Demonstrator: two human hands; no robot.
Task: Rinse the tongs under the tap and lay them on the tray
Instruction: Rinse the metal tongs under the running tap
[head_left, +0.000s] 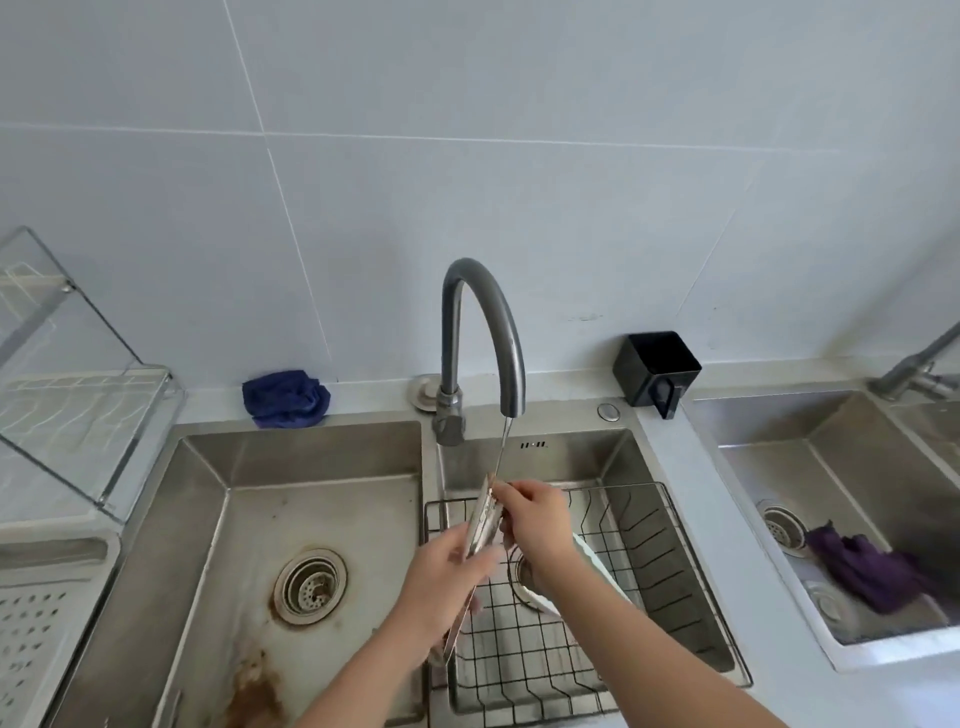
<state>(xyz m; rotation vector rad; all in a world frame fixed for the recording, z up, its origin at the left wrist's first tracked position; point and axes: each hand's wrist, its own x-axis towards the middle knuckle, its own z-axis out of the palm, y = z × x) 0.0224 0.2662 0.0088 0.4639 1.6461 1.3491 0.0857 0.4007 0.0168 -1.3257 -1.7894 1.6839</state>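
the tongs (485, 519) are over the right basin, far end up under the thin stream from the tap (483, 312). the left hand (441, 577) grips their near shaft; the right hand (535, 519) pinches the far end. below sits a wire basket (623, 485) holding a white plate (597, 564). the tray (36, 623) lies on the counter, near left, well apart.

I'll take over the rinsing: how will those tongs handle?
Probably stiff: the tongs look like shiny metal. Likely slippery, as water from the tap runs onto them. Probably light: their arms look thin, and the left hand holds them up.
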